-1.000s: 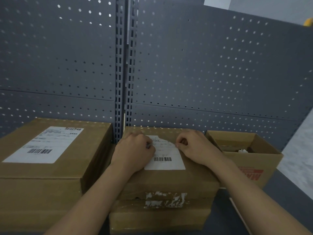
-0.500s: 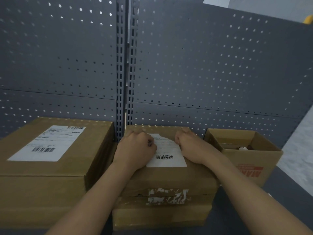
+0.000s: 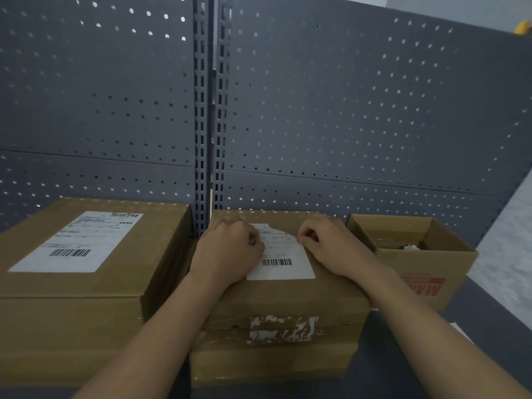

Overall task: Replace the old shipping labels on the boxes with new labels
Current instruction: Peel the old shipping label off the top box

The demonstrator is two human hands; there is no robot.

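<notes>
Brown corrugated cardboard lies under both your hands: a flat, closed middle box (image 3: 288, 295), stacked on a second flat box (image 3: 273, 361) of the same board. Ragged white scraps of a torn label (image 3: 283, 328) cling to the front face just below your wrists.

The task's thing, a smooth white shipping label (image 3: 280, 254) with a black barcode, sits on the lid between your hands. Its far right corner is gone from the flat, leaving a curved edge.

Your left hand (image 3: 227, 251) is curled into a loose fist and rests on the label's left part. Something small and grey shows at its fingertips, and you cannot tell from this view what it is or whether it is gripped. Your right hand (image 3: 331, 249) is curled too, thumb and fingertips pinching the label at that curved edge.

Left of your left hand stands a taller closed carton (image 3: 86, 312) with a rectangular label (image 3: 74, 243) lying flat and whole. Right of your right hand is an open carton (image 3: 417, 272) with red print on its side and something white and crumpled inside. Beyond both hands rises grey perforated metal panelling (image 3: 345, 110), split by a slotted upright.
</notes>
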